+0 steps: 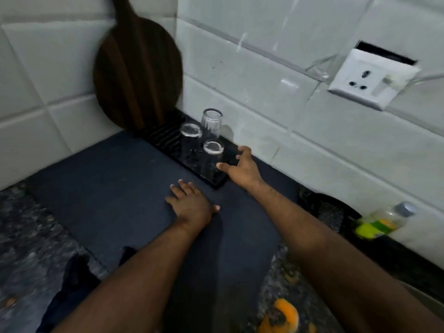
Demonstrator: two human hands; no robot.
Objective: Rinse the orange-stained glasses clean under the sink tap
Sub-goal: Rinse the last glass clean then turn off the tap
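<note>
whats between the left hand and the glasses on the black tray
In the head view, only bare dark mat and the black tray's near edge separate the flat left hand from the three glasses.

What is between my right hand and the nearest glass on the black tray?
Nothing visible. The right hand is open beside the nearest glass on the black tray, with only bare tray between them. The other two glasses stand behind it.

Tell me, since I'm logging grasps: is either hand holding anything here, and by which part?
Nothing is held. The right hand is open beside the nearest glass on the black tray; the left hand lies flat on the dark mat.
</note>
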